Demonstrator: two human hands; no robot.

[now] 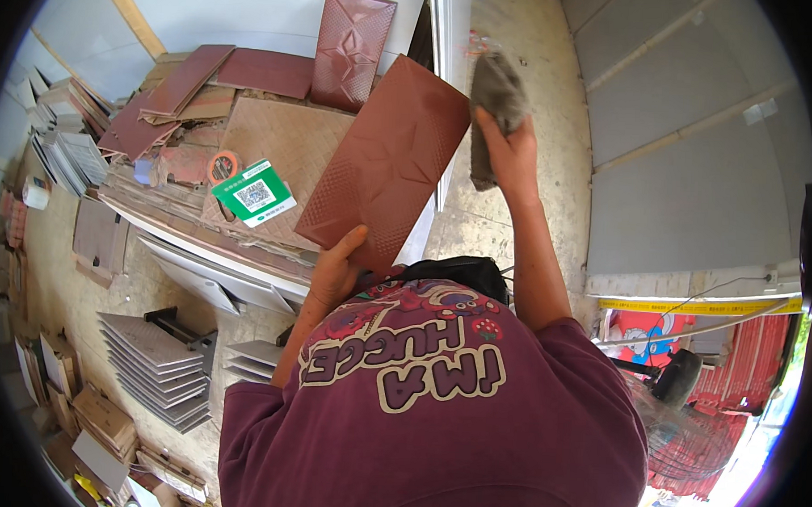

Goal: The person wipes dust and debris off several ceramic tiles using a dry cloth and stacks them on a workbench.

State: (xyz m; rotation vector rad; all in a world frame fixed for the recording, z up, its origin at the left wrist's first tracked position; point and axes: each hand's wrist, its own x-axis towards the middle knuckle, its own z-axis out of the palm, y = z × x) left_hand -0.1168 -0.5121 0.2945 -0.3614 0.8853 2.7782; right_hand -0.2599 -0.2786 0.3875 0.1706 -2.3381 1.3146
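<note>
My left hand [337, 267] grips the lower corner of a reddish-brown embossed tile [387, 150], with the thumb lying on its face. The tile is tilted in front of me, with a raised star-like pattern in the middle and a fine grid relief at its ends. Just off the tile's right edge, my right hand [510, 154] is closed on a thick grey-brown rag [494, 91]. Motion blurs part of the rag. A similar tile [352, 50] leans upright against the wall behind the workbench [294, 120].
More reddish-brown tiles [269, 73], a tape roll [223, 166] and a green-and-white code card [254, 193] lie on the bench. Grey tiles [156, 365] stand in a rack at lower left. Cardboard boxes [105, 417] are beyond it. A fan [682, 415] stands at lower right.
</note>
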